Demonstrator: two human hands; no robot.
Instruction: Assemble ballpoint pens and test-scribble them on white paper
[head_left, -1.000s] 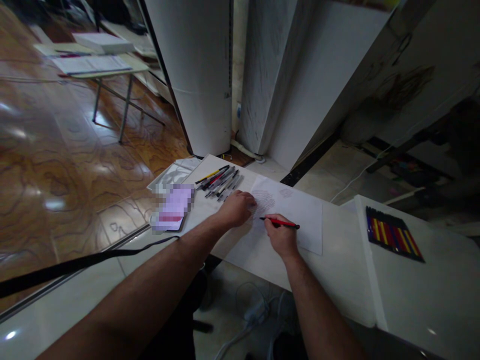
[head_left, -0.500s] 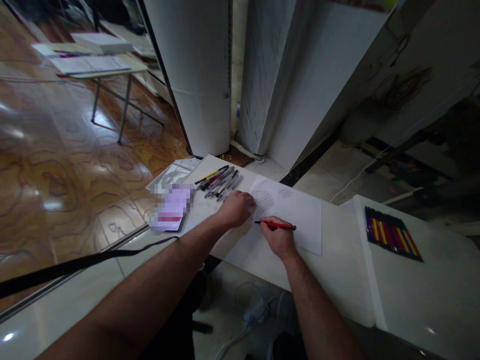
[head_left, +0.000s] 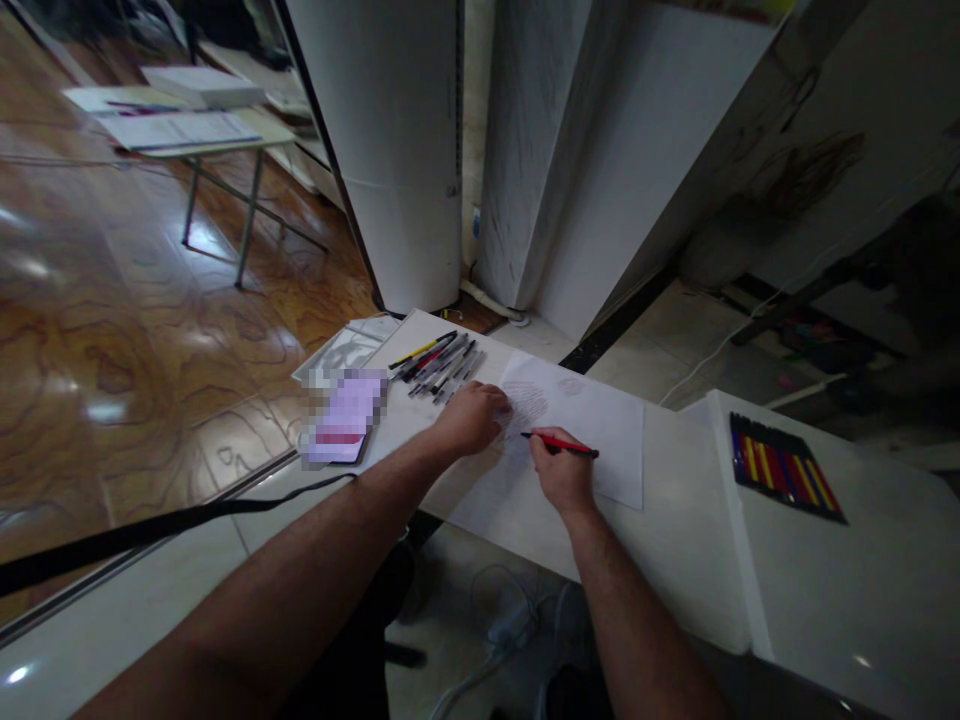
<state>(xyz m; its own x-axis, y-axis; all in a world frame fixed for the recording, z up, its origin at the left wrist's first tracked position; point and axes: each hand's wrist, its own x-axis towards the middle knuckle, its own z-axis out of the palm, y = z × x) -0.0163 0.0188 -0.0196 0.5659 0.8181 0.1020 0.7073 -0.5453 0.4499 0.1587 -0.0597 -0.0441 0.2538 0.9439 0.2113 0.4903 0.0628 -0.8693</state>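
A white sheet of paper (head_left: pixel 611 440) lies on the white tabletop, with pencil-like scribbled shading on its upper left part and a smaller patch near its top edge. My left hand (head_left: pixel 474 418) rests on the sheet's left side, fingers laid down beside the shading and nothing seen in them. In my right hand (head_left: pixel 564 478) is a red pen with black ends (head_left: pixel 566 445), gripped by thumb and fingers. Its tip points left, at the lower right of the shaded patch; contact with the paper is too small to tell. Several loose pens (head_left: pixel 439 365) lie in a pile beyond my left hand.
Left of the pens lies a phone with a blurred screen (head_left: pixel 345 415). A flat pack of coloured pens (head_left: pixel 784 465) sits on the raised white surface at right. A black strap (head_left: pixel 187 515) crosses at lower left. White cylinder (head_left: pixel 405 150) and panels stand behind the table.
My right hand and the red pen have shifted slightly to the right across the paper. The left hand stays in place.
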